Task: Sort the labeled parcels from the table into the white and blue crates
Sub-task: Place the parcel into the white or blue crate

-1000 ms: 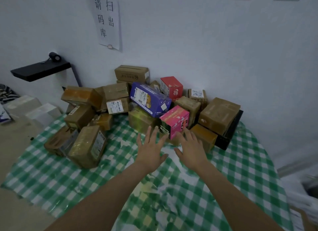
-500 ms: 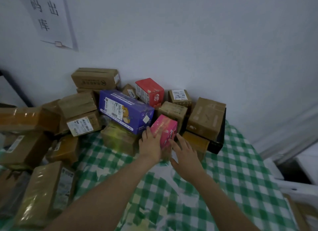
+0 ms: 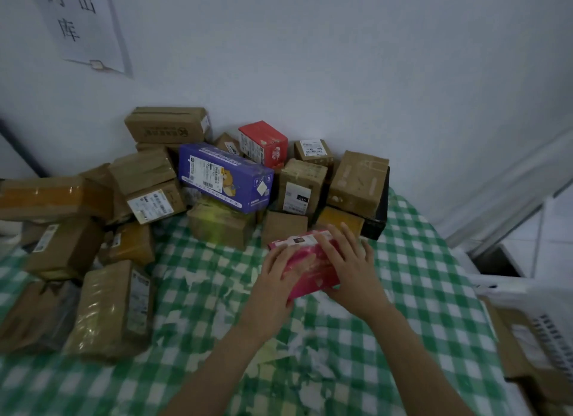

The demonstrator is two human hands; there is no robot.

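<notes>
green-and-white checked cloth covers the worktop point(image 3: 186, 307), which is pushed against a pale wall with a paper notice point(image 3: 83, 21) taped up at 11 o'clock. the unsorted heap sits along the wall from 9 o'clock round to 1 o'clock: mostly brown cardboard parcels point(image 3: 148, 198), with a purple box point(image 3: 223, 176) lying across them and a red box point(image 3: 263, 142) behind it.

the pink parcel point(image 3: 313, 276) is clear of that heap, just in front of it at about 12 o'clock from me, with its white label along the far top edge. i have it between both hands. my left hand point(image 3: 285, 269) lies over its left end with the fingers bent across the top. my right hand point(image 3: 350, 260) covers the right end, fingers spread and nearly straight, the thumb tucked at the near edge. i think two hands suit it because the box is wide, and gripping by the ends leaves the label bare to read. i cannot tell whether it is lifted or resting on the cloth.

a white crate point(image 3: 552, 310) shows at 3 o'clock, beyond the worktop's edge. no blue crate is in view, so reading the label comes first, i judge.
</notes>
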